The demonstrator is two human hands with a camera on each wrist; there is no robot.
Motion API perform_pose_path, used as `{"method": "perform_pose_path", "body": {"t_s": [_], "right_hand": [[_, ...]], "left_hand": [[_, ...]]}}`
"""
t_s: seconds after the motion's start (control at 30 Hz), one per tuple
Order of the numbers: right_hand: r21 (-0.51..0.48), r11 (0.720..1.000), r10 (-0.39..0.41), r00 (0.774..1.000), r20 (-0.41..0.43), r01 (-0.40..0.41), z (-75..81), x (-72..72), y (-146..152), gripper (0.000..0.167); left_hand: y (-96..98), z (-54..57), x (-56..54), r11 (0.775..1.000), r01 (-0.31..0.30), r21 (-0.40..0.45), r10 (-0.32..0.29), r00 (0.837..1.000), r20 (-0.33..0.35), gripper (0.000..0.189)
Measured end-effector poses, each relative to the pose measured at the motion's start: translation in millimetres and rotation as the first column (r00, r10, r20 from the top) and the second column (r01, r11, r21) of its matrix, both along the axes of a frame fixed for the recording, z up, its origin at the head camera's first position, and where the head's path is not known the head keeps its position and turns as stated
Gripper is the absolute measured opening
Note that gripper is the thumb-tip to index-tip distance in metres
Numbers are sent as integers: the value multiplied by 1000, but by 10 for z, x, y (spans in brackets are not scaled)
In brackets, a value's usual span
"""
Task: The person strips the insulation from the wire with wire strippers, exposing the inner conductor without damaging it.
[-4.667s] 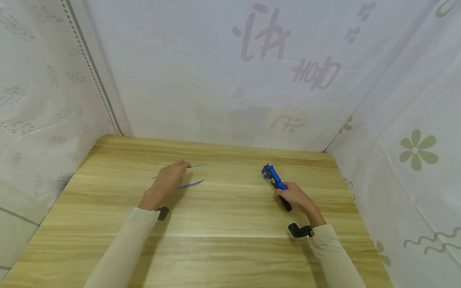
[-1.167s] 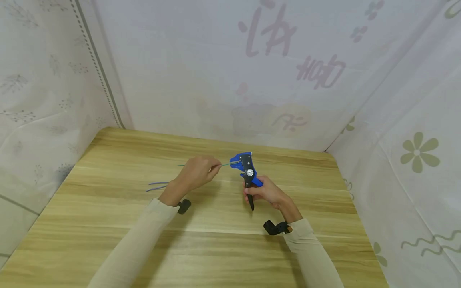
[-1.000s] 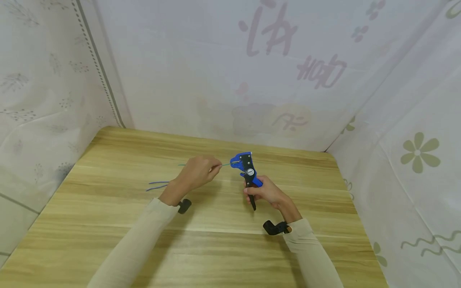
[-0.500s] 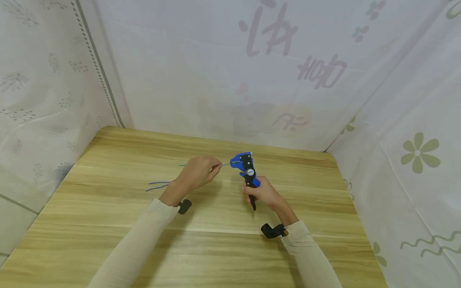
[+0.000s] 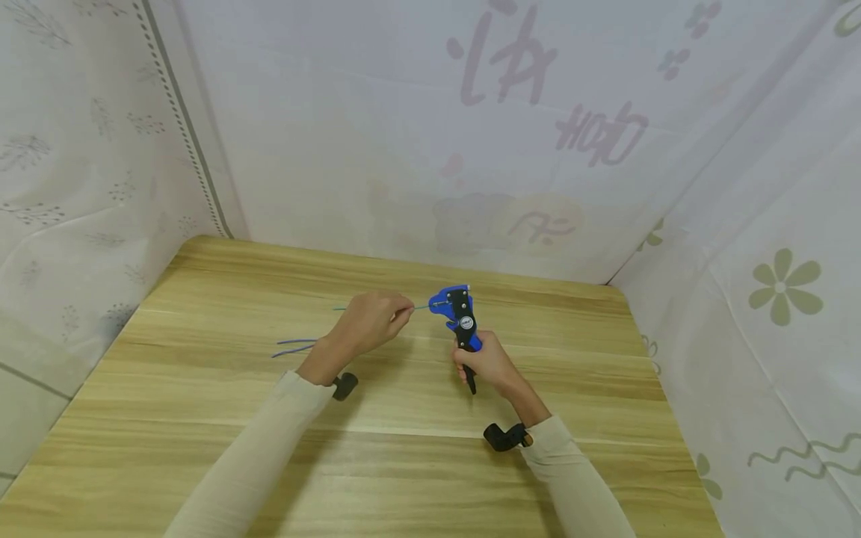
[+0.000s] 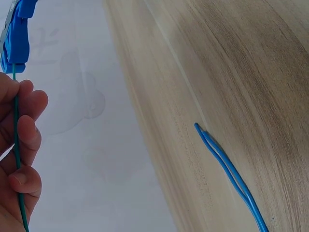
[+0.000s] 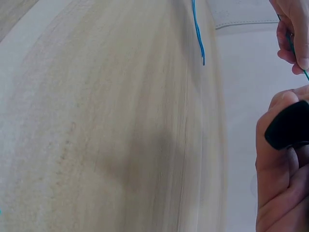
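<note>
My left hand [image 5: 368, 320] pinches a thin green wire [image 6: 18, 154] between thumb and fingertips, and the wire's tail sticks out to the left past the hand. The wire's other end enters the jaws of a blue and black wire stripper [image 5: 461, 310], which look closed around it. Below the tool's head, my right hand [image 5: 492, 360] grips the handles, and the black handle end [image 7: 289, 126] shows in the right wrist view. Blue wires [image 6: 227, 164] lie on the table beside the left wrist. In the head view that wrist partly covers them.
The wood-grain table [image 5: 377, 478] is backed by a white patterned cloth [image 5: 336, 149], with more cloth at both sides. Black wrist cameras [image 5: 503, 437] sit on both wrists. A tiny teal speck [image 7: 0, 211] shows at the right wrist view's left edge.
The left hand has carried the green wire rightward, uncovering the blue wires' left ends. The stripper has moved left and turned toward the wire; its jaws have closed. Lately the right wrist has lowered slightly.
</note>
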State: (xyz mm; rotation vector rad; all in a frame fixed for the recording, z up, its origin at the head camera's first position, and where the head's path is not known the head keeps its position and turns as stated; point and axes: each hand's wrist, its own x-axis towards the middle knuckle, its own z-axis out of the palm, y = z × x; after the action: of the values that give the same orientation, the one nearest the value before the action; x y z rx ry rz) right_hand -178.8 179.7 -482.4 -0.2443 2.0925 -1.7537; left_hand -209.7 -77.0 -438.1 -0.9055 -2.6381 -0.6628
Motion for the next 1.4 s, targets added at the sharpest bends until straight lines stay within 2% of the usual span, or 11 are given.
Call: {"method": "perform_pose_path", "body": {"t_s": [0.17, 0.43, 0.6, 0.8, 1.07, 1.3, 1.4], "right_hand": [[-5, 1000, -16, 1000, 6, 16, -4, 8, -11, 5], [19, 1000, 6, 1000, -10, -6, -8, 12, 26, 6], [27, 999, 39, 999, -2, -38, -4, -3, 48, 19], [-9, 990, 138, 990, 8, -138, -32, -29, 97, 20], [-88, 951, 298, 955, -1, -297, 30, -41, 170, 43], [-116, 939, 334, 937, 99, -323, 34, -64, 159, 46], [-139, 934, 345, 932, 110, -330, 40, -64, 134, 44]], "left_hand": [[7, -9, -6, 1000, 2, 4, -2, 1000, 5, 18], [15, -25, -10, 1000, -4, 22, 3, 1000, 23, 19], [16, -21, -9, 999, -1, 33, 0, 999, 49, 19], [9, 0, -4, 1000, 6, 24, -7, 998, 55, 17], [-23, 29, -12, 1000, 16, 26, -17, 998, 53, 16], [-45, 28, -26, 999, 28, 39, -30, 998, 60, 17], [-62, 30, -24, 998, 40, 46, -43, 997, 59, 17]]}}
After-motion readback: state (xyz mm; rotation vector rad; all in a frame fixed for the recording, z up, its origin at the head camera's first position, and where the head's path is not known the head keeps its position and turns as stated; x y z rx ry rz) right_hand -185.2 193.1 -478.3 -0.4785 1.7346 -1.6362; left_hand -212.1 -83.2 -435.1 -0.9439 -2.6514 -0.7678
